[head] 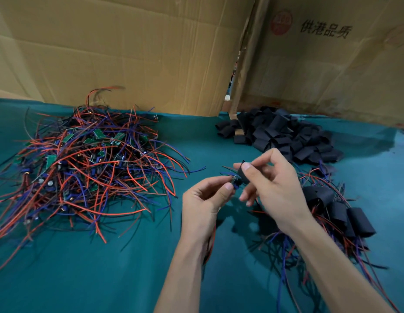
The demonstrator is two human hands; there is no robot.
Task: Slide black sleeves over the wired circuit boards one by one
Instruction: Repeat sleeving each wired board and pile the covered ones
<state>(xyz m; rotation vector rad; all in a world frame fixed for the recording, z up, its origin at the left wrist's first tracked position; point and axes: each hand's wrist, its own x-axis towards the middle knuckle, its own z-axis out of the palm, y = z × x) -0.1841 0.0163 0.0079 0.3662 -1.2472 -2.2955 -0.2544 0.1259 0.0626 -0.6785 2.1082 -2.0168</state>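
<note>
Pinching a small circuit board [235,180] at our left hand's [204,201] fingertips, we hold it above the green table cover [106,267], its wires trailing under the wrist. Our right hand [272,188] pinches a black sleeve [242,173] right against the board. Left lies a tangled heap of wired boards [83,159]; behind, loose sleeves [282,134] before cardboard sheets [128,46]; sleeved boards [338,213] crowd beside our right forearm.

Assembly workshop: wired pcb pile [83,159], cardboard screens [128,53].
</note>
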